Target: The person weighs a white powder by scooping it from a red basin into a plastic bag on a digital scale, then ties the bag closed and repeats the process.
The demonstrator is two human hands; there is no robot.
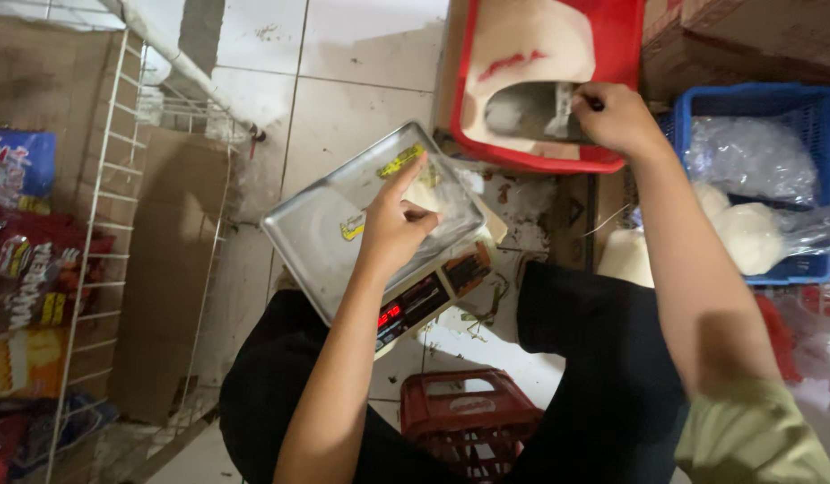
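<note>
Right hand [617, 115] closed around grey metal scoop [533, 112] inside red plastic tub of white powder [612, 36]. Left hand [394, 220] pinching clear plastic bag [442, 193] on steel-trayed digital scale [325, 229]. Blue plastic basket of filled bags [791, 103] right of scoop grip; red crate [469, 421] below.

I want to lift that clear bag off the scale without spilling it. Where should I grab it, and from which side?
Probably by the gathered open top, from above, where the left hand already pinches the clear bag. The bag is limp and lies on the scale's metal tray, so a grip lower down would likely let it sag.
</note>
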